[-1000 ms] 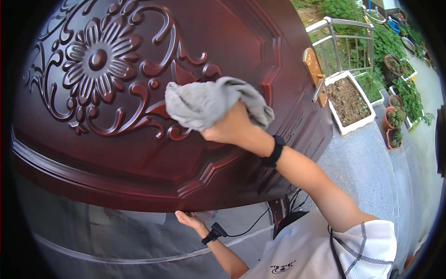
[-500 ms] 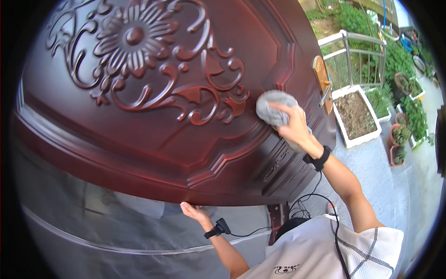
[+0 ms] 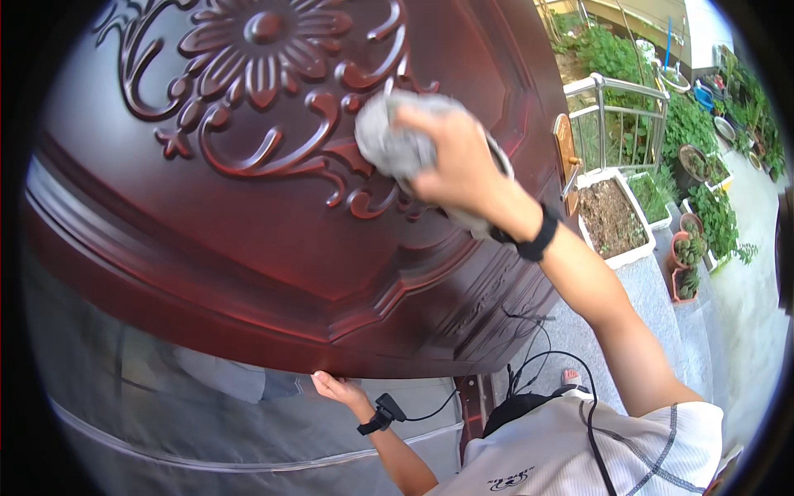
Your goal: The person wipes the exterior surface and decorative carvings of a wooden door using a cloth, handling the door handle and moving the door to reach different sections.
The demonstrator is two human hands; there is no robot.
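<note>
Now, bunched in a person's right hand (image 3: 459, 161), a grey cloth (image 3: 385, 136) rides over the carved scrollwork (image 3: 240, 172) of a dark red-brown door (image 3: 248, 273). Thumb and fingers are clamped on the fabric, which shows mostly to the hand's left. Half a second ago the hand was farther right, past the carving and nearer the door handle (image 3: 566, 153); its return leftward brings the wiping back onto raised relief, where curls and hollows would likely take more care than flat panel. The left hand (image 3: 337, 388) has stayed below and left of the right one, at the door's near edge (image 3: 248, 357) (whether it grips or merely steadies, one cannot tell, its fingers being partly hidden).

Up and left of the right hand, a carved flower (image 3: 263, 29) stands proud; straight below the hand, smooth panel runs to a stepped moulding (image 3: 389, 299), leaving a broad sweep. Rightward, the door ends past the handle, with a white planter (image 3: 630, 256) outside it. A black cable (image 3: 592, 397) loops below the right forearm, a possible snag.
</note>
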